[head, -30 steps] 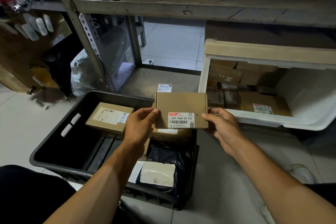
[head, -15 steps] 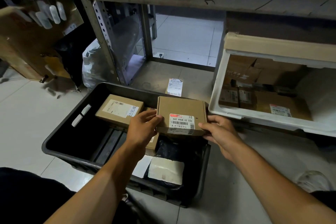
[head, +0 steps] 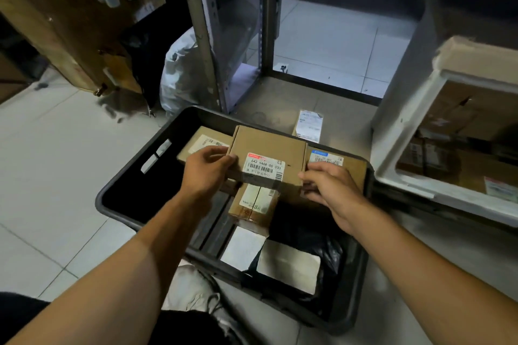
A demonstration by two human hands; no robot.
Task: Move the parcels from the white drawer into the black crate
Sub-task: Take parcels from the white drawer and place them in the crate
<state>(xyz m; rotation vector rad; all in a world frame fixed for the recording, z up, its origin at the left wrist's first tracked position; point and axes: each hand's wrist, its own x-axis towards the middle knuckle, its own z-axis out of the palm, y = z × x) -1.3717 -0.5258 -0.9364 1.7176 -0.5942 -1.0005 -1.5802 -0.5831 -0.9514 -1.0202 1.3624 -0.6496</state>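
Right now both hands hold one flat cardboard parcel (head: 269, 154) over the far part of the black crate (head: 134, 176). Left hand (head: 206, 168) grips its left edge w/ thumb on top, fingers curled under; right hand (head: 326, 185) pinches the near right corner, fingers bent round the edge. Parcel lies roughly level, white barcode label facing up, sitting above or on other boxes in the crate; can't tell if it's touching them.

Inside the crate: a brown box w/ white label (head: 201, 143) at far left, partly behind the left hand; another labelled box (head: 342, 162) at far right, just beside the right hand; a smaller taped box (head: 253, 204) in the middle, near side of the held parcel; a black bag w/ pale label (head: 288, 266) at near right.

White drawer (head: 406, 176) is to the right of the crate, just beside it, w/ more cardboard parcels (head: 459, 126) inside. A paper slip (head: 308, 126) lies on the floor just past the crate's far rim.
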